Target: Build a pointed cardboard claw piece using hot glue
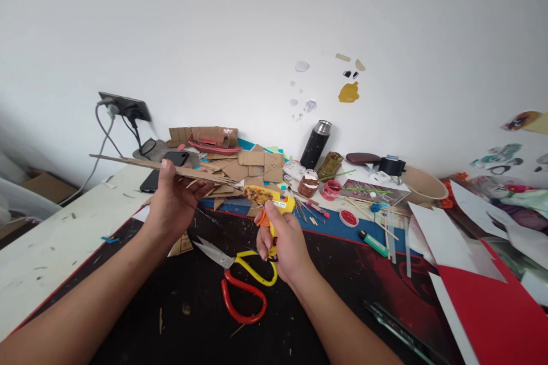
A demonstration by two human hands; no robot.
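Note:
My left hand [174, 202] is closed round a long, thin bundle of brown cardboard strips [192, 173], raised above the dark mat and slanting down to the right. In my right hand [285, 234] is a yellow hot glue gun [280, 203] with an orange trigger; its stained front end points left. The gun's nozzle is close to the right end of the strips; whether they touch I cannot tell. Below my hands, scissors [231, 262] with one red and one yellow handle lie open on the mat [188, 319].
Cardboard scraps [248, 165] are piled at the back, beside a phone [149, 181]. Further right stand a black flask [315, 145] and paint jars [308, 184]. A green glue stick or marker [374, 243], a cutter [398, 331] and red paper [479, 313] lie on the right.

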